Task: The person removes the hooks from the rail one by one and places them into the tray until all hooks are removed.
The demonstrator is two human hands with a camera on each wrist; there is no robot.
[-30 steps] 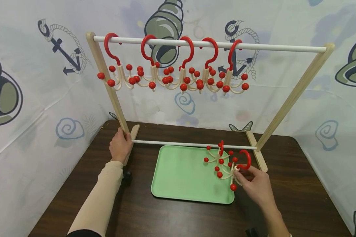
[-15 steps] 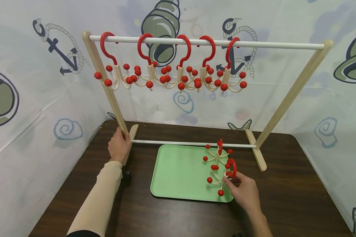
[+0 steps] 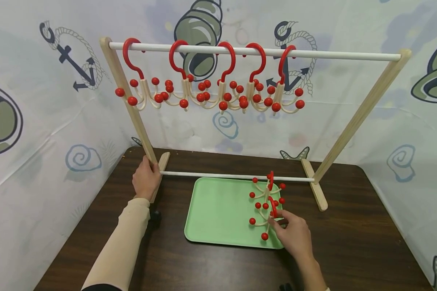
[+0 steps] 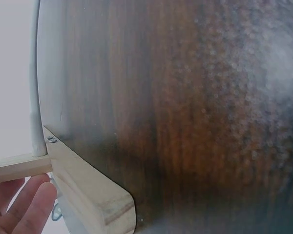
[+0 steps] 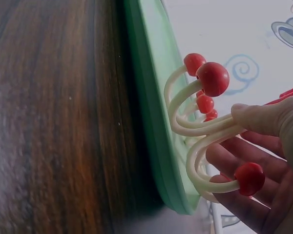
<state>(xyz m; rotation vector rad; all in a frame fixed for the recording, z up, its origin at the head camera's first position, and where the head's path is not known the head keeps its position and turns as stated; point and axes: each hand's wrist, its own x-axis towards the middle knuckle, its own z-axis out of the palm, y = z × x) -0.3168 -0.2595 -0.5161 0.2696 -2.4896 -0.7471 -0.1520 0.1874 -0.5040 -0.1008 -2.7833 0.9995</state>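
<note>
Right grip point(image 3: 295, 232) pinches 1 red-hooked hanger point(image 5: 217, 127) by its stem at the right side of the green tray point(image 3: 218, 214), hook up, prongs down, long axis near upright. 1 matching hanger point(image 3: 267, 193) sits just behind; 5 others point(image 3: 221, 87) hang from the white rail point(image 3: 335, 56). Left grip point(image 3: 146, 180) wraps the left post point(image 3: 140, 130).

A screened-off indoor workspace is suggested: the wood-grained tabletop point(image 3: 364, 230) is enclosed, along its far edge and both far corners, by creased, anchor-printed cloth point(image 3: 196, 133).

The left hand point(image 3: 146, 180) grips tight left of the green tray point(image 3: 218, 218), and the right hand point(image 3: 294, 233) pinches at its right side.
</note>
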